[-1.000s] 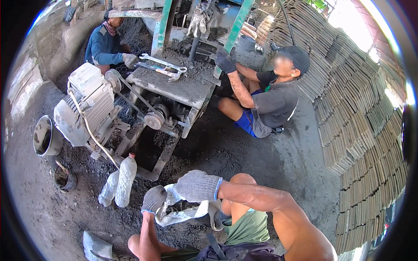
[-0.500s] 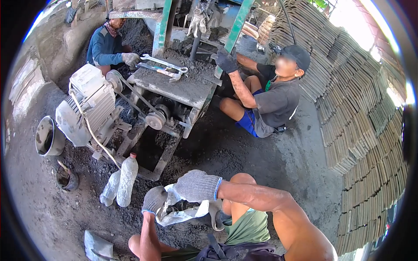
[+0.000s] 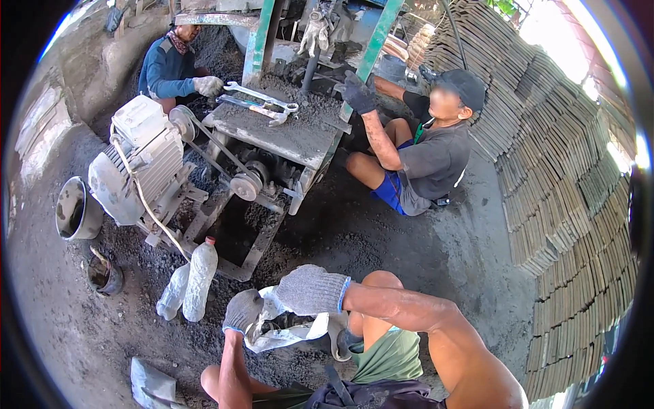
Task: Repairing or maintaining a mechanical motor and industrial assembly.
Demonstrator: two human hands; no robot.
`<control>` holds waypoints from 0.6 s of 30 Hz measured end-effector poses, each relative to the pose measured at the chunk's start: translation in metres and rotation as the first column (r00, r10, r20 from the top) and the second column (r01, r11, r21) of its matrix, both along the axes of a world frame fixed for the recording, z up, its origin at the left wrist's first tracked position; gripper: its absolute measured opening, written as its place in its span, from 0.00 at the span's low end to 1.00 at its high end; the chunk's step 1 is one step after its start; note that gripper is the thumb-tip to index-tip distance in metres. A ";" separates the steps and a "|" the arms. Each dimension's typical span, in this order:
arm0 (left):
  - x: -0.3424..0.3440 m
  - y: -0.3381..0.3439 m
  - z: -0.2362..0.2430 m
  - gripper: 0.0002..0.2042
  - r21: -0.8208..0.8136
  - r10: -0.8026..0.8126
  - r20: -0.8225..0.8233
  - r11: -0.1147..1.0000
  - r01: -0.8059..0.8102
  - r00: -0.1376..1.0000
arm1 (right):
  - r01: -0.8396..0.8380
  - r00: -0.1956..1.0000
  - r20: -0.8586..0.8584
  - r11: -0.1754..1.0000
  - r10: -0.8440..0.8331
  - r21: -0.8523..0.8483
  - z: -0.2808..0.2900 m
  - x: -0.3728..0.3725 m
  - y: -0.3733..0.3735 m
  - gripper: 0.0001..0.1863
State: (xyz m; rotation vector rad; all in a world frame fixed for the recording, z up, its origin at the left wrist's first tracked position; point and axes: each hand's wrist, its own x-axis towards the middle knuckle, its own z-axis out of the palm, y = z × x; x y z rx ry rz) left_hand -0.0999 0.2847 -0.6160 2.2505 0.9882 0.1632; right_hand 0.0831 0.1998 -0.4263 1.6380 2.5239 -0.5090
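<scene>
Both my hands wear grey knitted gloves and grip the rim of a white plastic bag [image 3: 283, 339] in front of my knees. At its left side, my left hand [image 3: 242, 311] is closed on the edge. My right hand [image 3: 310, 290] reaches across from the right, its fingers closed on the upper edge. Dark pieces show inside the bag's mouth, too shaded to name. By my right knee, a curved greyish piece [image 3: 338, 339] hangs at the bag's right end. Both sets of fingertips are partly hidden by the gloves and the folds.
Ahead stands a dusty machine table [image 3: 272, 140] bearing wrenches [image 3: 255, 102], with a belt-driven motor [image 3: 139, 163] at its left. Two co-workers sit beyond it. White-coated bottles [image 3: 201, 279] and buckets [image 3: 78, 211] stand left. Stacked tiles [image 3: 545, 204] line the right.
My hands keep their hold on the bag with barely any movement. The surroundings have shifted slightly in the view. The left co-worker's gloved hand has moved a little.
</scene>
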 end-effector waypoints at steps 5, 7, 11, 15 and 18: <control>0.001 0.003 -0.010 0.15 -0.028 -0.011 -0.024 1.000 0.010 1.000 | 0.000 1.000 -0.031 0.999 0.001 0.050 -0.005 0.003 -0.001 0.10; 0.002 0.003 -0.008 0.15 -0.024 -0.022 -0.036 0.999 0.021 0.999 | 0.000 1.000 -0.030 0.999 0.002 0.048 -0.005 0.004 -0.001 0.10; 0.001 0.004 -0.013 0.15 -0.035 -0.021 -0.057 0.999 0.019 0.998 | -0.005 0.999 -0.041 0.998 0.007 0.058 -0.005 0.003 0.000 0.10; -0.001 0.005 -0.020 0.15 0.000 -0.032 -0.026 0.999 0.032 0.999 | 0.015 1.000 0.005 0.999 -0.015 -0.045 0.008 0.000 0.003 0.10; 0.000 0.004 -0.021 0.15 -0.014 0.005 -0.012 1.000 -0.005 1.000 | 0.009 1.000 0.005 0.999 -0.009 -0.032 0.001 0.001 0.003 0.10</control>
